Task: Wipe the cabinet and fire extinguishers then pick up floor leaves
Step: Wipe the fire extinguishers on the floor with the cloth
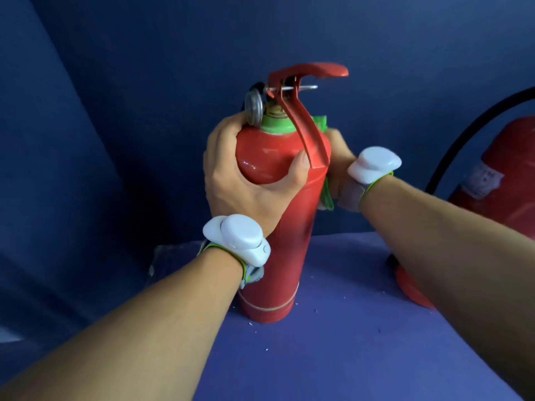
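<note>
My left hand (246,180) wraps the shoulder of the fire extinguisher (278,227) standing on the blue shelf (347,342); my right hand (337,166), half hidden behind it, presses a green cloth (326,192) against it. Two extinguishers in all: the second extinguisher (503,192) and its black hose (463,140) stand right.

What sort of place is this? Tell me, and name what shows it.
Probably the inside of a fire-equipment cabinet. Dark blue walls close in on the left and behind, a blue shelf floor bears the red fire extinguisher, and a second extinguisher with a black hose stands to the right.
</note>
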`<state>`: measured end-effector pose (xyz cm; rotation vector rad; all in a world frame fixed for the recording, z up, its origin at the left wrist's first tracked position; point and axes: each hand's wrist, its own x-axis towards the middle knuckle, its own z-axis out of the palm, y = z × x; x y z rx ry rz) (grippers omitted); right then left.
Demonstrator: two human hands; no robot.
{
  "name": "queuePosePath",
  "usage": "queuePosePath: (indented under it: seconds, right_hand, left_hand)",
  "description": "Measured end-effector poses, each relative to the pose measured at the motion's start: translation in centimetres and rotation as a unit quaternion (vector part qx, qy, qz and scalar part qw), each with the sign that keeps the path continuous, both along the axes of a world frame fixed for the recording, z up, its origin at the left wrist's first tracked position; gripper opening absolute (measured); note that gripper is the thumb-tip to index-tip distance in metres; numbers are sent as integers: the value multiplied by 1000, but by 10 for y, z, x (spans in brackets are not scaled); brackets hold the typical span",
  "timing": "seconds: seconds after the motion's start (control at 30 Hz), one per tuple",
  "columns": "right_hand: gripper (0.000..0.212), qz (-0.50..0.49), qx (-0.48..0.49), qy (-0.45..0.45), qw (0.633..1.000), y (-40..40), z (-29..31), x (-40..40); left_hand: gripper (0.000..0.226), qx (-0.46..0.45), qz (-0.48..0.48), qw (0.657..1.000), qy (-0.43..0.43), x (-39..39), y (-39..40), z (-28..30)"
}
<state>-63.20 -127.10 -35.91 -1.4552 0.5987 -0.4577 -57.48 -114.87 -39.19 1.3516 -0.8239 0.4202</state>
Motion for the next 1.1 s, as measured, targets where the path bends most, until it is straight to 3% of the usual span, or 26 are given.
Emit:
queuePosePath:
  seconds: [0.1, 0.17, 0.23, 0.4, 0.53, 0.67, 0.77, 0.83, 0.93, 1.03, 1.1]
  right_hand:
    - [62, 27, 33, -101, 994, 9, 28, -9]
    - [43, -23, 47, -129, 990, 3, 0, -3]
    - [31, -109, 48, -98, 988, 10, -35, -3]
    - [44, -192, 234, -70, 951, 44, -160, -10]
    - [22, -231, 256, -121, 931, 69, -147, -19]
    - [26, -188, 112, -267, 939, 68, -62, -24]
    - [33, -206, -53, -257, 943, 55, -15, -17]
    - [38, -214, -117, -257, 935, 52, -18, -13]
    - [37, -225, -51, -302, 925, 53, -58, -6]
    - [32, -245, 151, -219, 932, 63, -129, -8]
    - [23, -270, 227, -154, 923, 77, -164, -12]
  left_hand:
    - [68, 4, 4, 1000, -4, 0, 0, 1]
    - [68, 3, 3, 1000, -4, 0, 0, 1]
    - [67, 5, 6, 1000, -6, 1, -2, 2]
    - [68, -5, -3, 1000, -10, 3, -4, -2]
    - [67, -5, 4, 1000, -7, 1, -2, 1]
    - [64, 3, -1, 1000, 2, -3, 1, 3]
    - [62, 21, -13, 1000, 9, -1, 6, 3]
    - [62, 34, -22, 999, 4, 0, 9, 4]
    - [60, 39, -15, 999, 2, 2, 9, 4]
    - [59, 33, -5, 999, 6, 0, 8, 4]
    - [61, 32, -14, 999, 14, -2, 8, 4]
